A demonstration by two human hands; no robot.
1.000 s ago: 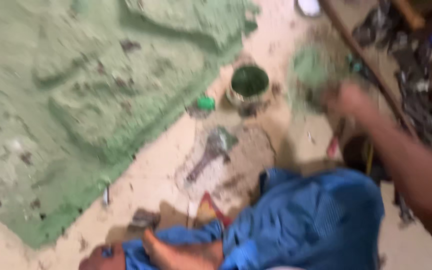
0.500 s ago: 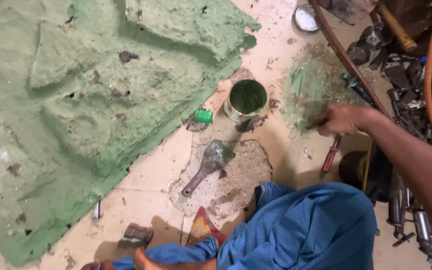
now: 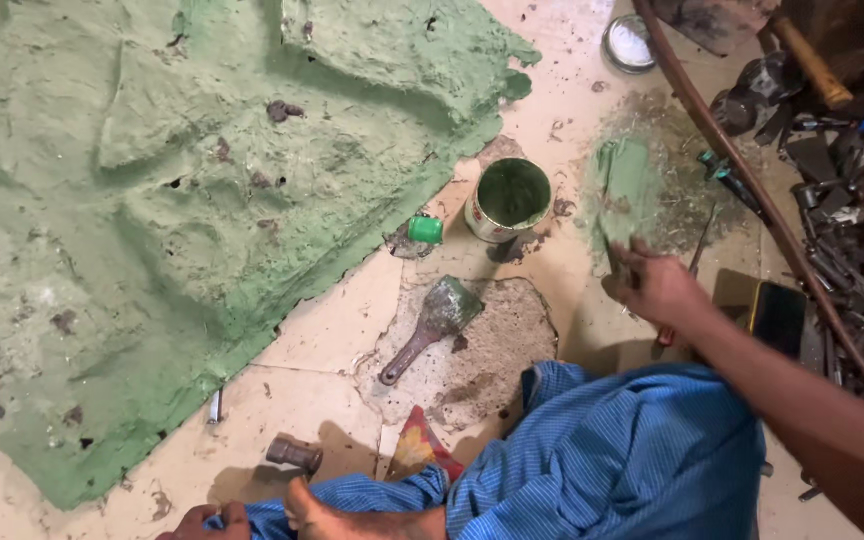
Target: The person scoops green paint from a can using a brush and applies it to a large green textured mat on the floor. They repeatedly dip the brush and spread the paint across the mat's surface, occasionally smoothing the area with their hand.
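Note:
My right hand (image 3: pixel 652 285) is closed around a thin dark tool and rests at the near edge of a green paste smear (image 3: pixel 624 185) on the floor. A red-handled tool (image 3: pixel 664 335) lies just under that wrist. My left hand (image 3: pixel 200 522) shows only partly at the bottom edge, beside my bare foot (image 3: pixel 352 520) and the blue cloth (image 3: pixel 612 460) over my legs. Its grip is hidden. An open can (image 3: pixel 509 200) with green inside stands left of my right hand. A paste-covered putty knife (image 3: pixel 432 325) lies in front of my knee.
A large green textured sheet (image 3: pixel 202 200) covers the floor on the left. A green cap (image 3: pixel 426 230) sits by the can. A brown hose (image 3: pixel 742 170) and a pile of metal tools (image 3: pixel 832 180) fill the right side. A round lid (image 3: pixel 629 42) lies far back.
My right hand has drawn back from the far part of the green smear toward me, down to its near edge. The view has steadied and shifted slightly.

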